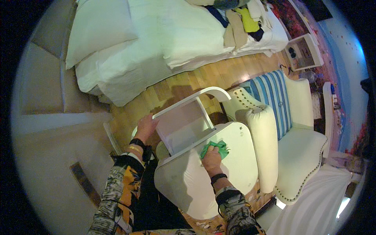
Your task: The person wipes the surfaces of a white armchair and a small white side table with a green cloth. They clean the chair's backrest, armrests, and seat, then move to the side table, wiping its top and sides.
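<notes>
A small white table [235, 164] with a rounded top stands right before me. Its drawer [183, 126] is pulled out on the far side, with a curved front panel [214, 89]; I see nothing inside it. My left hand [146, 127] grips the drawer's left front corner, the fingertips partly hidden behind the panel. On the tabletop my right hand [211, 158] presses a bunched green cloth [222, 149] against the surface, just to the near side of the drawer opening. A few small dark spots mark the top near its right edge.
A cream armchair [296, 151] with nail-head trim and a blue striped cushion [271, 102] stands close against the table's right. Across the wooden floor [173, 88] is a bed [152, 58] with piled clothes [246, 23]. A white open cabinet [305, 53] stands at the far right.
</notes>
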Demonstrator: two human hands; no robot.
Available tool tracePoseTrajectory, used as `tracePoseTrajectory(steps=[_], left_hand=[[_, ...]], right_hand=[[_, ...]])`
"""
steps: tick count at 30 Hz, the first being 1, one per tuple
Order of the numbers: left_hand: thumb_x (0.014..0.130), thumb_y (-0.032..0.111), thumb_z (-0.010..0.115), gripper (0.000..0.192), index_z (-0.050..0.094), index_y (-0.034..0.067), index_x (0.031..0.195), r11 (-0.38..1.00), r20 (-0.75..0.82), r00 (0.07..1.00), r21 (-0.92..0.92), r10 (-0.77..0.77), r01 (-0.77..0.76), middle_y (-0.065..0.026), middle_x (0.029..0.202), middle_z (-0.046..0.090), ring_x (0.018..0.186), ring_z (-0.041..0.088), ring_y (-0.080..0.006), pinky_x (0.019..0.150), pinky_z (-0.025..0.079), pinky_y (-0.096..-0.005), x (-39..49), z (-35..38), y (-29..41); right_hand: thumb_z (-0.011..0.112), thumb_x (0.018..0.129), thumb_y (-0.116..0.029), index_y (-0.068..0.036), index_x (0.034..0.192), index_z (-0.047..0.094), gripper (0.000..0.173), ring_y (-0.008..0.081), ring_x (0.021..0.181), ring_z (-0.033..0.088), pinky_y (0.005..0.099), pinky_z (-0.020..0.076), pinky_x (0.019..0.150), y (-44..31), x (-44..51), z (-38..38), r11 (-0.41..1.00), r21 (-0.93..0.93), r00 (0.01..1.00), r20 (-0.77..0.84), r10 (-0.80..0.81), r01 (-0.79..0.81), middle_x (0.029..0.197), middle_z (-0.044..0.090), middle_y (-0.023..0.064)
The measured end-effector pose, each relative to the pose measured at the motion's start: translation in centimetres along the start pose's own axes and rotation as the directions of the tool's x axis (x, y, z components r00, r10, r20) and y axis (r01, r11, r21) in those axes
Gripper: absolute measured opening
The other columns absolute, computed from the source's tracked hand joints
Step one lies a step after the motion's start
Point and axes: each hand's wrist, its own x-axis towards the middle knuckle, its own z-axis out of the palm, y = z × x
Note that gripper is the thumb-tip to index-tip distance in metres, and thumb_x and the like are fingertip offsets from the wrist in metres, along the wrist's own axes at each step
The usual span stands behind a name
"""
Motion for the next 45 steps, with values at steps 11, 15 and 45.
tracePoseTrajectory(steps=[11, 15, 45], left_hand=[[0.091, 0.062, 0.059, 0.089, 0.032, 0.005, 0.154, 0.996, 0.260, 0.965, -0.081, 0.046, -0.025, -0.0276, 0.155, 0.032, 0.145, 0.029, -0.0441, 0.116, 0.020, -0.0617, -8.4, 4.9, 3.0], [0.086, 0.073, 0.058, 0.104, 0.023, 0.008, 0.158, 0.993, 0.246, 0.966, 0.060, 0.081, -0.098, -0.0292, 0.158, 0.024, 0.148, 0.019, -0.0489, 0.118, 0.011, -0.0646, -12.2, 6.5, 5.6], [0.091, 0.058, 0.061, 0.052, 0.066, 0.007, 0.091, 0.985, -0.137, 0.976, 0.064, 0.169, -0.162, -0.0144, 0.089, 0.070, 0.085, 0.069, -0.0335, 0.076, 0.055, -0.0450, -17.8, 7.9, 9.3]], right_hand=[[0.064, 0.082, -0.010, -0.005, 0.105, 0.051, 0.027, 0.0430, 0.078, 0.066, 0.0505, 0.0568, 0.065, 0.6, -0.2, 1.2, 0.993, 0.114, 0.991, -0.133, 0.002, 0.013, 0.100, 0.055, 0.0221], [0.065, 0.079, -0.006, -0.005, 0.104, 0.051, 0.028, 0.0410, 0.076, 0.067, 0.0498, 0.0569, 0.065, 0.7, -0.2, 1.4, 0.986, 0.156, 0.985, -0.173, -0.027, 0.054, 0.099, 0.055, 0.0209], [0.083, 0.069, -0.025, -0.004, 0.125, 0.056, 0.065, 0.0481, 0.129, 0.041, 0.0550, 0.0386, 0.108, 8.4, -1.6, 0.5, 0.976, 0.171, 0.909, -0.414, -0.049, 0.131, 0.137, 0.048, 0.0230]])
